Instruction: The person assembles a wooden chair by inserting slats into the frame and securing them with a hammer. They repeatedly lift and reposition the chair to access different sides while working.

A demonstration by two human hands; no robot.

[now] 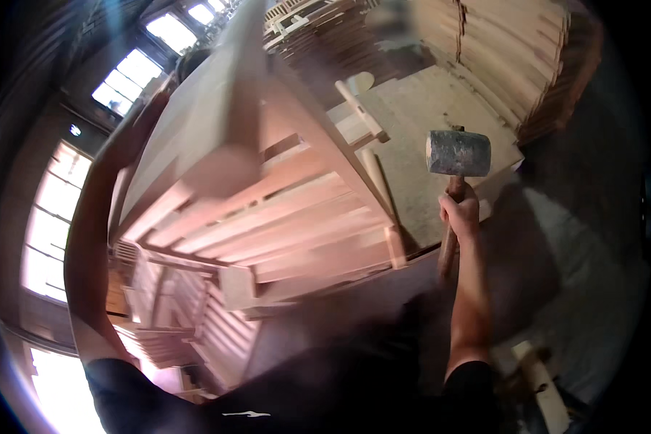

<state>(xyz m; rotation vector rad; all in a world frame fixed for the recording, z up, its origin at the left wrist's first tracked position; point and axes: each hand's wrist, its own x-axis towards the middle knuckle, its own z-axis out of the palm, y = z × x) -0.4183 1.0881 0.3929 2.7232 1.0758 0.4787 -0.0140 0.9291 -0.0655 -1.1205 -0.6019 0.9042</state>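
My right hand (461, 210) is closed round the wooden handle of a mallet (458, 153), its dark, worn head pointing away from me. A large slatted wooden piece (296, 195), like furniture, is tilted up in front of me on the left. Its thick, rounded near post (220, 170) is blurred by motion. Along its left side my left arm (87, 239) reaches up. My left hand (172, 81) is at the far upper edge of the piece, and its fingers are hidden or too blurred to make out. The mallet is apart from the wood.
Under the piece lies a worktop (441, 94) with a small loose wooden part (362, 112) on it. Tall stacks of boards (499, 50) stand at the far right. More slatted frames (195, 304) are low on the left, below windows (54, 217). A pale timber (542, 383) is at the lower right.
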